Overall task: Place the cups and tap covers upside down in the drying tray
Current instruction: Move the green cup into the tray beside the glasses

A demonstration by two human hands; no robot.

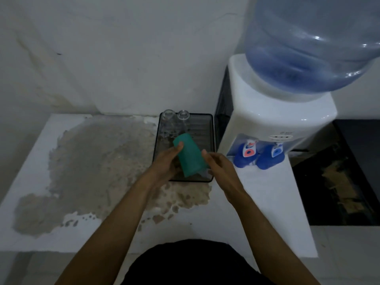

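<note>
Both bare forearms reach forward from the bottom of the view and meet over the near half of the dark drying tray [211, 128], which sits on the white, stained tabletop [37, 153]. The left hand [166, 163] is turned palm inward, its thumb pressed on the upper left side of a green cup [190, 156] and its fingers [174, 171] wrapped behind and under the cup, so they are grasping it. The cup is tilted, its narrower closed end pointing up and away toward the far left, its wider end low over the tray's near edge; whether it touches the tray floor cannot be told. The right hand [221, 165] is held just to the right of the cup, palm facing left, its fingers loosely curled and released, the thumb tip very near the cup's right side without a clear hold. Two clear glasses [174, 120] stand upside down at the tray's far left corner. Right of the tray stands a white water dispenser [273, 112] carrying a blue bottle [312, 42], with two blue tap covers [260, 157] on its taps.
</note>
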